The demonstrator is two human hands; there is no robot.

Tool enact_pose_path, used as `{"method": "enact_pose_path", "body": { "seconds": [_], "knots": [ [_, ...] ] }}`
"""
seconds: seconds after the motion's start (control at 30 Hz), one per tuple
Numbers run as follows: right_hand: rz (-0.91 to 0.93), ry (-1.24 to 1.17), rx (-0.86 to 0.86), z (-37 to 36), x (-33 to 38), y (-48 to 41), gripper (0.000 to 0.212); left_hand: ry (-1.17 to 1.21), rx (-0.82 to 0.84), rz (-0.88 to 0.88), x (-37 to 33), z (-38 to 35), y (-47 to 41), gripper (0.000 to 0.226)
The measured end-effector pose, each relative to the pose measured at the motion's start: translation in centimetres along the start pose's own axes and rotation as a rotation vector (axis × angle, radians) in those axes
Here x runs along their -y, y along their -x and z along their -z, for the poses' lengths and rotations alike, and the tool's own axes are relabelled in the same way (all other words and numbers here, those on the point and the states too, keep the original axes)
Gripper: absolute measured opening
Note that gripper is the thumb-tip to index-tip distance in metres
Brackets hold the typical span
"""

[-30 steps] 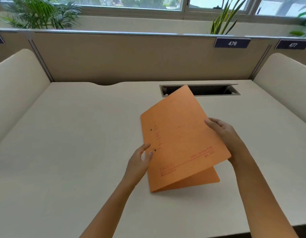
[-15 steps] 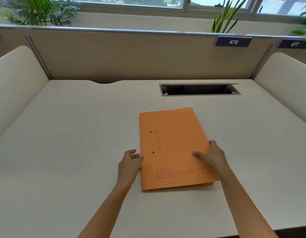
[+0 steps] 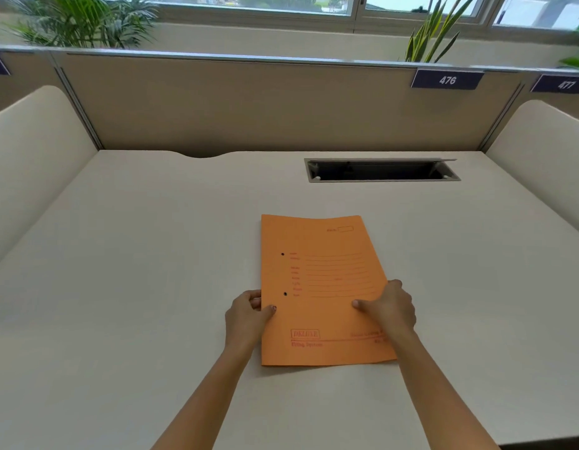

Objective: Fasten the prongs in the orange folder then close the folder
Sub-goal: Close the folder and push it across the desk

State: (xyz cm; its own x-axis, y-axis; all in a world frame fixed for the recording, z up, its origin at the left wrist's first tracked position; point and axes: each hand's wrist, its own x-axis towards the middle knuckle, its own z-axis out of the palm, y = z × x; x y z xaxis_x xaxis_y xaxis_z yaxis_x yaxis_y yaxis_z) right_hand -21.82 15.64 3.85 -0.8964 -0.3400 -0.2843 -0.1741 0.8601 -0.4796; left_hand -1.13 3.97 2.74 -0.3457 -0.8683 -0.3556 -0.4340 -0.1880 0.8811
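Note:
The orange folder (image 3: 320, 274) lies flat and closed on the desk, red printed lines and two small black holes on its front cover. My left hand (image 3: 247, 315) grips its left spine edge, thumb on top of the cover. My right hand (image 3: 390, 306) rests on the right side of the cover with the thumb pressing down and the fingers wrapped over the right edge. The prongs inside are hidden by the cover.
The cream desk (image 3: 135, 271) has an open cable slot (image 3: 380, 170) at the back right. Beige partition walls (image 3: 233, 105) enclose the back and both sides, with number plates 476 (image 3: 447, 80) and 477. Plants stand behind the partition.
The raised front cover came down and the folder now lies flat and shut. My left hand moved onto the spine edge; my right hand stayed on the cover's right side.

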Motion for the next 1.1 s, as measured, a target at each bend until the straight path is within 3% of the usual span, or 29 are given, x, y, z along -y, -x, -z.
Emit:
{"method": "enact_pose_path", "body": {
  "seconds": [0.5, 0.83, 1.1],
  "knots": [
    [0.235, -0.348, -0.173, -0.9, 1.0, 0.3, 0.039, 0.047, -0.115, -0.05, -0.2, 1.9, -1.6, 0.034],
    [0.472, -0.499, -0.142, -0.5, 10.1, -3.7, 0.025, 0.113, -0.256, -0.157, -5.8, 5.4, -8.5, 0.036],
    [0.52, -0.507, -0.149, -1.7, 17.7, -9.5, 0.018, 0.155, -0.362, -0.173, -10.1, 5.9, -16.9, 0.036]
  ]
}}
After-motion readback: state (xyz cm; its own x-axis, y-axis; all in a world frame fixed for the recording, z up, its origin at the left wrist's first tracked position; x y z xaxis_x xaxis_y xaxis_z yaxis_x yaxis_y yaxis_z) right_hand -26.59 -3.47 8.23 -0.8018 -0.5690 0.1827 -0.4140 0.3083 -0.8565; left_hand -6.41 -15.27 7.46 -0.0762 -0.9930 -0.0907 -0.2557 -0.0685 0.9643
